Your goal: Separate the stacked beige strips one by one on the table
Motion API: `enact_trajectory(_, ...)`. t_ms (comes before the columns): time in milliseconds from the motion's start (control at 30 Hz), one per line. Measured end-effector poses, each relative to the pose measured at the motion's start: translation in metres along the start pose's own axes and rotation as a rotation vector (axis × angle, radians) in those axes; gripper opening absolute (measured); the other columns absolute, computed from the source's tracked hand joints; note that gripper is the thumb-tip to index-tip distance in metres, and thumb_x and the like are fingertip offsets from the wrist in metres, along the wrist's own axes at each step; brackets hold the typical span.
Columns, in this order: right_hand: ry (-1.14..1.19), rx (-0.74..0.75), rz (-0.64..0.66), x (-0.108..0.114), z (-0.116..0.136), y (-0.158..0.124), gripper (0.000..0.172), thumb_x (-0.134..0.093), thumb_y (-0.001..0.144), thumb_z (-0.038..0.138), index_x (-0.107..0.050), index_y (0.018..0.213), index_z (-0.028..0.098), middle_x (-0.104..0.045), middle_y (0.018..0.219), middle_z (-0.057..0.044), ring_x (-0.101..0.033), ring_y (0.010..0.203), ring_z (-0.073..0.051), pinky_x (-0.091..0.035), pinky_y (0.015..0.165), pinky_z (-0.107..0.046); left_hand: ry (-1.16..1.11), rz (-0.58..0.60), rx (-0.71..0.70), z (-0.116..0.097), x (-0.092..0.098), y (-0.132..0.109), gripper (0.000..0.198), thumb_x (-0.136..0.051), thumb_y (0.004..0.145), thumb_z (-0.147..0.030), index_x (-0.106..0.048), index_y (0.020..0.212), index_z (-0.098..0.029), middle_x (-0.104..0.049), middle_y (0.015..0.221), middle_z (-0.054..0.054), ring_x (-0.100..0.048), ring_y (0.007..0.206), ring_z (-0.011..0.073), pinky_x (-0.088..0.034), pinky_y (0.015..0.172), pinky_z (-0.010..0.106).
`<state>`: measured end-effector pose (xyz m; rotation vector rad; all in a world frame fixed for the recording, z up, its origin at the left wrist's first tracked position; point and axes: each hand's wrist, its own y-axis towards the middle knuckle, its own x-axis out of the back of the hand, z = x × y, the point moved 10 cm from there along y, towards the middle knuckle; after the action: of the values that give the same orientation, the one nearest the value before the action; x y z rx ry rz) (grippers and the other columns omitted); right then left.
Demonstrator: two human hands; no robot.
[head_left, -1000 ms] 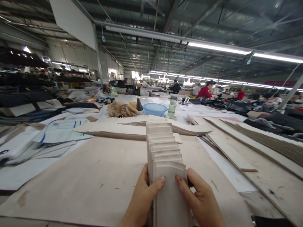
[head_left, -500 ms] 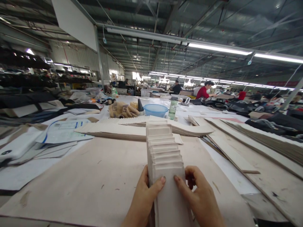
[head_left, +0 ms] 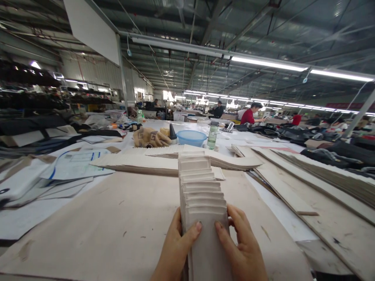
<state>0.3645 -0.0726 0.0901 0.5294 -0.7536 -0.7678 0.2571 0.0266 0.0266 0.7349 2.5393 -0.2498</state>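
A stack of long off-white strips, their far ends stepped one behind another, runs away from me over a large pale sheet. My left hand grips the stack's left side, its thumb on top and its fingers partly hidden along the edge. On the right side, my right hand holds the same stack, with the thumb on the top strip and the fingers around the edge. Past the stack's far end lie more pale strips in a fanned pile across the table.
Behind the piles stand a blue basin, a green-tinted bottle and a dark cone beside a tan patterned cloth. Long strips lie at the right. A plastic bag is at the left. A person in red works farther off.
My right hand has shifted slightly left, its fingers now closer against the stack's edge. The view has moved a little. Both hands keep their hold on the stack.
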Motion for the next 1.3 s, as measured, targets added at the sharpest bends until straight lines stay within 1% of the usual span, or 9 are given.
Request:
enact_trajectory(100,0.038,-0.037,-0.001,0.003,0.001,-0.001,0.031,-0.049,0.082,0.025,-0.048,0.112,0.023,-0.058,0.103,-0.005,-0.057,0.087,-0.017,-0.049,0.071,-0.024,0.009,-0.005,-0.001,0.001,0.001,0.000,0.054,-0.071,0.061,-0.036,-0.051,0.106,-0.015,-0.063,0.099,0.013,-0.058,0.094,0.0297,-0.047,0.079,0.039)
enact_trajectory(267,0.131,-0.200,0.206,-0.015,-0.008,0.002,0.023,-0.046,0.083,0.035,-0.056,0.097,0.020,-0.064,0.085,-0.004,-0.061,0.079,-0.018,-0.051,0.065,-0.024,0.007,0.018,0.011,0.004,-0.002,-0.002,0.054,-0.071,0.060,-0.036,-0.051,0.105,-0.015,-0.063,0.100,0.013,-0.059,0.093,0.0291,-0.048,0.078,0.038)
enact_trajectory(400,0.095,-0.227,0.266,-0.020,-0.012,0.005,0.022,-0.043,0.084,0.038,-0.056,0.084,0.020,-0.062,0.075,-0.004,-0.060,0.076,-0.018,-0.050,0.066,-0.025,0.014,0.057,-0.019,0.001,-0.005,-0.004,0.054,-0.070,0.061,-0.034,-0.049,0.107,-0.015,-0.062,0.103,0.012,-0.058,0.096,0.0285,-0.046,0.083,0.038)
enact_trajectory(600,0.056,-0.063,0.301,-0.023,0.001,0.005,0.020,-0.041,0.085,0.029,-0.055,0.096,0.020,-0.058,0.095,-0.007,-0.056,0.090,-0.017,-0.047,0.077,-0.024,0.070,0.079,-0.062,-0.003,-0.006,-0.005,0.052,-0.069,0.063,-0.033,-0.048,0.108,-0.016,-0.063,0.098,0.010,-0.057,0.095,0.0282,-0.046,0.083,0.039)
enact_trajectory(933,0.052,-0.083,0.243,-0.023,-0.002,0.007,0.018,-0.041,0.085,0.028,-0.053,0.096,0.021,-0.056,0.096,-0.007,-0.054,0.092,-0.018,-0.047,0.079,-0.027,-0.002,0.051,-0.019,0.003,-0.004,-0.003,0.059,-0.072,0.060,-0.034,-0.045,0.109,-0.017,-0.063,0.097,0.010,-0.059,0.091,0.0273,-0.048,0.079,0.038)
enact_trajectory(1033,0.009,-0.093,0.160,-0.017,-0.010,0.007,0.017,-0.047,0.082,0.029,-0.054,0.095,0.020,-0.055,0.097,-0.008,-0.054,0.091,-0.019,-0.048,0.077,-0.030,0.010,0.020,-0.026,0.002,-0.002,-0.003,0.056,-0.072,0.060,-0.034,-0.048,0.107,-0.016,-0.064,0.096,0.011,-0.059,0.091,0.0276,-0.047,0.080,0.038)
enact_trajectory(1100,-0.029,-0.131,0.089,-0.010,-0.020,0.007,0.028,-0.054,0.077,0.031,-0.051,0.103,0.020,-0.055,0.100,-0.008,-0.054,0.091,-0.021,-0.049,0.072,-0.031,-0.007,0.018,-0.014,0.002,-0.002,-0.003,0.055,-0.071,0.060,-0.035,-0.049,0.107,-0.016,-0.064,0.096,0.011,-0.059,0.090,0.0278,-0.047,0.079,0.038)
enact_trajectory(1167,-0.003,-0.144,0.100,-0.012,-0.025,0.007,0.043,-0.055,0.075,0.032,-0.044,0.115,0.020,-0.054,0.107,-0.009,-0.054,0.094,-0.021,-0.050,0.069,-0.030,-0.030,0.035,-0.007,0.002,-0.004,-0.004,0.056,-0.071,0.059,-0.036,-0.050,0.107,-0.016,-0.064,0.097,0.011,-0.059,0.090,0.0283,-0.048,0.077,0.038)
enact_trajectory(1300,0.124,-0.089,0.199,-0.023,-0.014,0.009,0.044,-0.047,0.082,0.027,-0.036,0.124,0.023,-0.049,0.120,-0.007,-0.048,0.110,-0.019,-0.044,0.087,-0.029,-0.034,0.030,-0.023,0.001,-0.003,-0.005,0.057,-0.073,0.057,-0.037,-0.052,0.105,-0.016,-0.064,0.095,0.011,-0.059,0.091,0.0290,-0.047,0.079,0.040)
